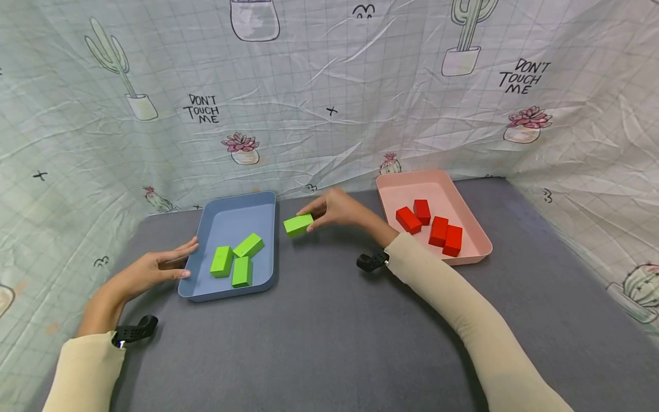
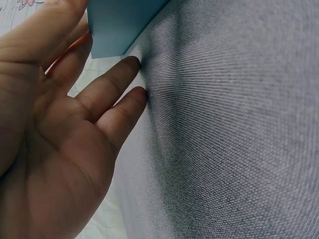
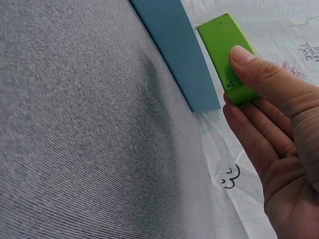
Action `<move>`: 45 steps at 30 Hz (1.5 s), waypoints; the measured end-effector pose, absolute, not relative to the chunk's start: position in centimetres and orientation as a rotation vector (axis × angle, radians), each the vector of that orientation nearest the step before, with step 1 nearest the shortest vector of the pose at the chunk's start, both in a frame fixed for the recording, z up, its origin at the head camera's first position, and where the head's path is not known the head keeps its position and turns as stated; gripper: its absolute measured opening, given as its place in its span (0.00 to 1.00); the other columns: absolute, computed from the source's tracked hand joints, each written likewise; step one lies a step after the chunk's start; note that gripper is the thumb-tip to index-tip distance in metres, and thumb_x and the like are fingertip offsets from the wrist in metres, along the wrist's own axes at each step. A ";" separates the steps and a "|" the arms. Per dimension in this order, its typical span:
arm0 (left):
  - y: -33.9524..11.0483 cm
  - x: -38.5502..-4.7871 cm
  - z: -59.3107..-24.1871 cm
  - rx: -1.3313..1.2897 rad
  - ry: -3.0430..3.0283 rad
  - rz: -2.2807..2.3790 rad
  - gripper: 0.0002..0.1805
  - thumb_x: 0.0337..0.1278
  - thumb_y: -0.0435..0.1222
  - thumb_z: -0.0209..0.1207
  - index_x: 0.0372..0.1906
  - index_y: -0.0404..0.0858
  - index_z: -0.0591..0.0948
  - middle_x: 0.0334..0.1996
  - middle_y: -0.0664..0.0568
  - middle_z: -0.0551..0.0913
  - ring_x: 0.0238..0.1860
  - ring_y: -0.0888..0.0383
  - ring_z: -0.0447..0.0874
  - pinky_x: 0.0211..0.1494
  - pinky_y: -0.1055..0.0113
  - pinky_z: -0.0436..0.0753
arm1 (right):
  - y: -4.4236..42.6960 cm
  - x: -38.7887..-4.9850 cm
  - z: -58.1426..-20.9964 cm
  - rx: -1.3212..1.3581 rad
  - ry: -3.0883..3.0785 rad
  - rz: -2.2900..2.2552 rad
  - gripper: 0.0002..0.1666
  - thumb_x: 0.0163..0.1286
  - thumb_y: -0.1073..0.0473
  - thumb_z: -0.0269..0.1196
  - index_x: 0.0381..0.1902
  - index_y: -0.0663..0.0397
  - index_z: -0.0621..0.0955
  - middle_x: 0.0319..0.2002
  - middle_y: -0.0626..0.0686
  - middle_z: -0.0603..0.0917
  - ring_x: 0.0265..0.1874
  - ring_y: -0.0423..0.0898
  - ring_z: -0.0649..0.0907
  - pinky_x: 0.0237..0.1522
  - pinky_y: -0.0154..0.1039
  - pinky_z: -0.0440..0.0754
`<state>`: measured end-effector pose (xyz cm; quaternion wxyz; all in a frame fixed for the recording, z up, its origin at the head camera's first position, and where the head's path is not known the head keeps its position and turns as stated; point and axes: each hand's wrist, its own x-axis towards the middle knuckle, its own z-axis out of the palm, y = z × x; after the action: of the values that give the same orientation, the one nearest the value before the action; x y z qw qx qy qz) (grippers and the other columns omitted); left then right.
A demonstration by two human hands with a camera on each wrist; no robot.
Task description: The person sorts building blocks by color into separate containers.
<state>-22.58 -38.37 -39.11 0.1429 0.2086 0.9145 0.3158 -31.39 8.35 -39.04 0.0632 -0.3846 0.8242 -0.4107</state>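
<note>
My right hand [image 1: 337,209] pinches a green block [image 1: 298,225] between thumb and fingers, just right of the blue tray [image 1: 226,296]. In the right wrist view that green block [image 3: 227,55] is held above the table, near the tray's blue side wall [image 3: 184,55]. Inside the blue tray lie three more green blocks [image 1: 221,262]. My left hand [image 1: 149,273] is at the tray's left side, its fingers extended and touching the rim. The left wrist view shows those fingers [image 2: 112,84] beside the tray's outer wall [image 2: 117,27].
A pink tray [image 1: 471,229] with several red blocks [image 1: 408,220] stands to the right, behind my right forearm. The grey tabletop [image 1: 309,332] spreads in front. A printed cloth [image 1: 319,86] hangs along the back and sides.
</note>
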 end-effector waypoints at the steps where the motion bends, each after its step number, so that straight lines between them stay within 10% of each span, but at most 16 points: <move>1: -38.4 -22.6 -39.1 0.604 2.635 0.914 0.40 0.67 0.45 0.65 0.78 0.41 0.63 0.80 0.45 0.53 0.62 0.90 0.57 0.56 0.89 0.65 | 8.4 -31.3 -39.1 -1.166 2.491 -1.237 0.25 0.55 0.60 0.79 0.53 0.52 0.89 0.46 0.51 0.90 0.41 0.39 0.89 0.43 0.34 0.86; 45: -38.5 -22.9 -39.1 0.621 2.599 0.926 0.39 0.68 0.45 0.64 0.79 0.41 0.63 0.80 0.46 0.52 0.63 0.91 0.54 0.57 0.90 0.63 | 6.0 -28.8 -38.5 -1.246 2.447 -1.243 0.26 0.57 0.54 0.79 0.54 0.49 0.88 0.45 0.47 0.91 0.40 0.34 0.88 0.42 0.32 0.86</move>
<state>-22.87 -38.52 -39.12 0.1560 0.2168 0.9078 0.3234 -28.82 6.01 -38.48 0.0637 -0.4126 0.8101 -0.4117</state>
